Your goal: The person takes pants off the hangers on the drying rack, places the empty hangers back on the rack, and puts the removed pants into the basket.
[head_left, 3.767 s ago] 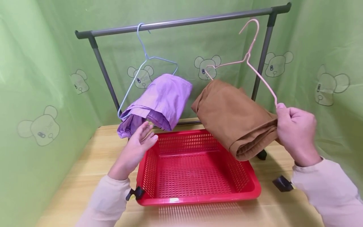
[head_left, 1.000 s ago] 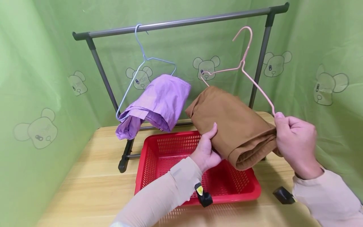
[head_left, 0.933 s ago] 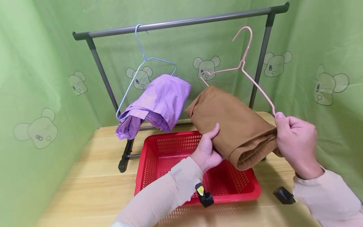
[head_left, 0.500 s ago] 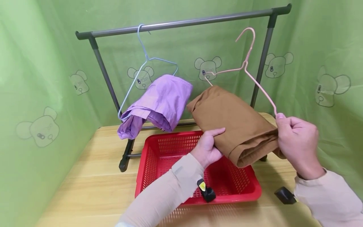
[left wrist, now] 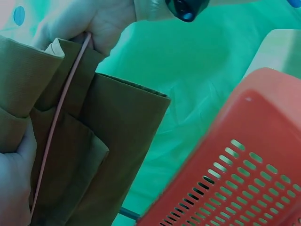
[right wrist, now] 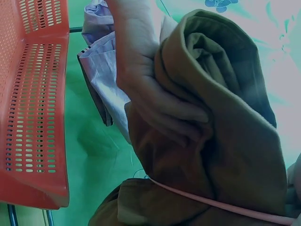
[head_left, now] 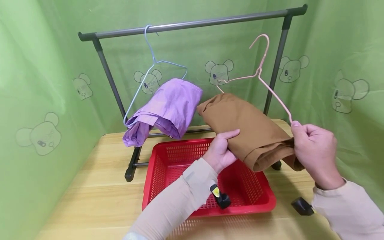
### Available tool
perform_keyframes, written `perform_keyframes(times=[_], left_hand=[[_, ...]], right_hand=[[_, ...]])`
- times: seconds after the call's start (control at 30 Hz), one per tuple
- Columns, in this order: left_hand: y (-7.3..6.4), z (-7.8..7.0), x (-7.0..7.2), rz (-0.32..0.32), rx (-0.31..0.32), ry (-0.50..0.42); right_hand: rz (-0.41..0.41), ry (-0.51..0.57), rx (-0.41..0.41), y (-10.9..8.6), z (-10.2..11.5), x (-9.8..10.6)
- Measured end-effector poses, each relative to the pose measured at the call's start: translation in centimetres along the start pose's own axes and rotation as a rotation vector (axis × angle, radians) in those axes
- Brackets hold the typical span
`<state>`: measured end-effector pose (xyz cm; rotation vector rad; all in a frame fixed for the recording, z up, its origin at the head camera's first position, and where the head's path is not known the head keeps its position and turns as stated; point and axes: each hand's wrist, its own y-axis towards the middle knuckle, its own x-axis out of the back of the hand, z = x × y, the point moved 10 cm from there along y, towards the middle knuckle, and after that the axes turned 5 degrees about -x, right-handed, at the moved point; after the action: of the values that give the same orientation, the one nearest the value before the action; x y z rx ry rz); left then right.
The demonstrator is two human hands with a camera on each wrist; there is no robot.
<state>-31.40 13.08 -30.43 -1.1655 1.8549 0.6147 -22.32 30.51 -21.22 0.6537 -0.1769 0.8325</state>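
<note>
A brown folded garment (head_left: pixel 249 125) hangs over the bottom bar of a pink wire hanger (head_left: pixel 275 96). My right hand (head_left: pixel 315 150) grips the hanger's right lower corner, thumb on the wire. At the garment's near left edge, my left hand (head_left: pixel 220 151) pinches the cloth, thumb on top. The right wrist view shows this left hand (right wrist: pixel 155 89) with fingers pressed into the brown folds. In the left wrist view the hanger's bar (left wrist: pixel 48 146) runs beneath the folds, up to the right hand (left wrist: pixel 94 23). The hanger's hook stands below the rail, unattached.
A grey garment rack (head_left: pixel 192 24) spans the back. On it hangs a blue hanger (head_left: pixel 139 88) with a folded purple garment (head_left: pixel 172 106). A red perforated basket (head_left: pixel 231 210) sits on the wooden table (head_left: pixel 99 186) beneath my hands. Green curtains (head_left: pixel 33 83) surround everything.
My left hand has moved right from beside the purple garment and taken hold of the brown one. The pink hanger has dropped lower. In the last second the garment's right lower folds have loosened.
</note>
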Motion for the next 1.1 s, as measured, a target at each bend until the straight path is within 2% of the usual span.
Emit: perform_keyframes(times=[0.3, 0.63, 1.1], left_hand=[[0.0, -0.7, -1.2, 0.053, -0.031, -0.008], [-0.3, -2.0, -1.8, 0.110, -0.049, -0.005], [-0.2, -2.4, -1.9, 0.106, -0.068, -0.008]], right_hand=[[0.005, -0.008, -0.004, -0.1, -0.3, 0.0], [-0.024, -0.023, -0.004, -0.1, -0.8, 0.5], [-0.062, -0.054, 0.029, 0.1, -0.8, 1.0]])
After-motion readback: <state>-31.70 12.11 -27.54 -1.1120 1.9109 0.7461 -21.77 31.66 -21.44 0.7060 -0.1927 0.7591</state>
